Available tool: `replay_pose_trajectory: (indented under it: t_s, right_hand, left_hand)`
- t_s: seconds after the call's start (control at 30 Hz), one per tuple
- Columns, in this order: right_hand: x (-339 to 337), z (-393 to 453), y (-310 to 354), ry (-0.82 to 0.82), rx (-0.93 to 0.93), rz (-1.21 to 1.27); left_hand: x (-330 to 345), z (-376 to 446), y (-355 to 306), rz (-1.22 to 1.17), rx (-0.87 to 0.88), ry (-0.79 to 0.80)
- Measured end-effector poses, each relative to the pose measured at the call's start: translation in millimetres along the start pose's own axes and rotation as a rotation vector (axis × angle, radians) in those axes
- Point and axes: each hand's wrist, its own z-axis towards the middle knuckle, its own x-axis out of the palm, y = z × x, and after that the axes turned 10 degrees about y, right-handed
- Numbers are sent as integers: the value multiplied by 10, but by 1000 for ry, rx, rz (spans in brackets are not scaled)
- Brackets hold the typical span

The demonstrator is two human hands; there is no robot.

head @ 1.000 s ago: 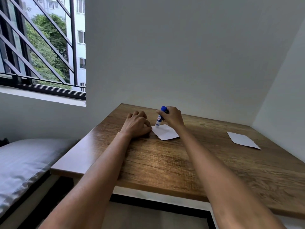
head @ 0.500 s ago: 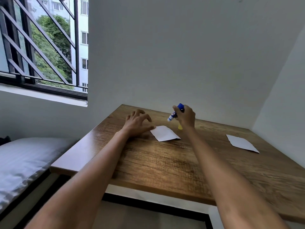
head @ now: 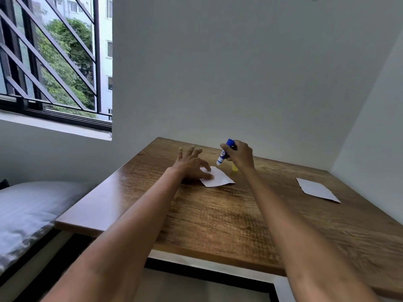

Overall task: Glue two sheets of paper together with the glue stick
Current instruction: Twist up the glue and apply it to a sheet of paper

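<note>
A small white sheet of paper (head: 219, 178) lies near the far middle of the wooden table (head: 229, 216). My left hand (head: 192, 163) has its fingers spread, and two fingertips press on the sheet's left edge. My right hand (head: 241, 155) grips a blue and white glue stick (head: 224, 152), tilted and held above the sheet's far right corner without touching it. A second white sheet (head: 316, 189) lies flat at the right of the table, away from both hands.
A small yellow object (head: 235, 167), probably the glue cap, stands on the table just under my right hand. White walls close the table at the back and right. A barred window (head: 54, 62) and a grey cushion (head: 24, 212) are at the left.
My right hand lifted the glue stick off the sheet and moved it up and to the right. My left hand uncurled, spread its fingers and now presses the sheet's left edge.
</note>
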Motion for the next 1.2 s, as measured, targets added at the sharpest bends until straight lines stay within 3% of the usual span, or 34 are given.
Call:
replay_pose_trajectory:
  t_s: [0.43,1.07,1.2]
  right_hand:
    - [139,-17,21,67,-9,-27]
    - [-358,-368,-183,143,42,-40]
    - [-392,-384,-158,31,30,27]
  left_hand:
    - [-6,65,35,-41,-35,43]
    - [-20,-61,-90,-69,-91,50]
    - [-8,-80,-169,-34,-114,67]
